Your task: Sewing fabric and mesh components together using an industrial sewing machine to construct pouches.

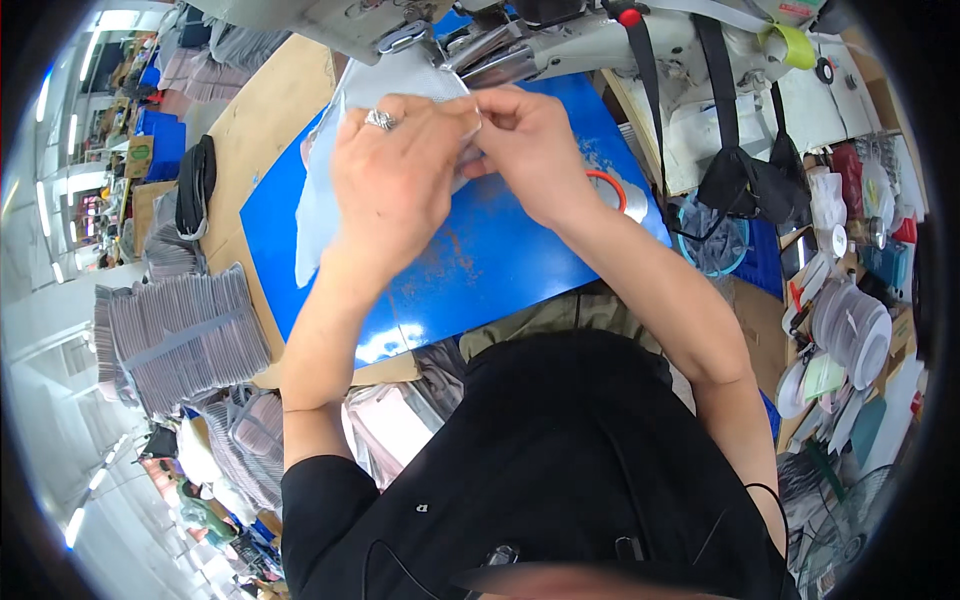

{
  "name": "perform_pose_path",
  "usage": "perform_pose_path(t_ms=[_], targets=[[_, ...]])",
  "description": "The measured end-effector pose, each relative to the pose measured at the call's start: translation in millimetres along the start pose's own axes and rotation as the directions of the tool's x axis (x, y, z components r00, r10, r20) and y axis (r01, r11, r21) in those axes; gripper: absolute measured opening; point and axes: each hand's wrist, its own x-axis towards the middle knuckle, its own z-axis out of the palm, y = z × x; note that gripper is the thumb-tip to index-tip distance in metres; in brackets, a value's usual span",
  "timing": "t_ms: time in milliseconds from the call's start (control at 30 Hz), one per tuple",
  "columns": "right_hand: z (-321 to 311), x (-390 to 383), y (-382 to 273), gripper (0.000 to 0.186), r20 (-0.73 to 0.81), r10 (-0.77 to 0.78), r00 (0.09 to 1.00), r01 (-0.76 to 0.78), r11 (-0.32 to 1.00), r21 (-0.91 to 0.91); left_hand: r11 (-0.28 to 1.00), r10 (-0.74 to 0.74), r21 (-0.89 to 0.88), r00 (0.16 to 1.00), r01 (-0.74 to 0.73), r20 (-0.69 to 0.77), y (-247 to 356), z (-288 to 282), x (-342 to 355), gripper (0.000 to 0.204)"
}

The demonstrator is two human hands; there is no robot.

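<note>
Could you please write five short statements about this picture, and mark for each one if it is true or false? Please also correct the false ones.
1. The left hand, close to the right hand, wears a ring. True.
2. The right hand is gloved. False: it is bare.
3. Some white fabric lies partly under the left hand. True.
4. The white fabric lies to the right of the right hand. False: it lies to its left.
5. A grey stack is to the left of the blue table. True.
</note>
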Motion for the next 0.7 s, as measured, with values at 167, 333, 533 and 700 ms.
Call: perform_pose_path(t_ms=[167, 333, 533, 700], targets=[[14, 10, -1, 0.014, -0.188, 0.039, 0.981, -0.022, 0.996, 0.091, 0.994, -0.072, -0.091, 0.996, 0.066, -0.058, -1, 10, -2, 0.023], [17, 20, 6, 0.019, -0.259, 0.009, 0.966, 0.012, 0.997, 0.080, 0.938, -0.247, -0.291, 0.951, 0.186, -0.187, 43, 47, -63, 0.048], [17, 17, -4, 0.023, -0.214, 0.051, 0.976, -0.065, 0.996, -0.058, 0.693, -0.632, -0.368, 0.768, 0.620, 0.105, 7, 56, -89, 0.057], [16, 19, 1, 0.021, -0.237, -0.025, 0.971, -0.066, 0.927, -0.369, 0.953, -0.252, -0.127, 0.952, 0.275, 0.172, 24, 2, -52, 0.049]])
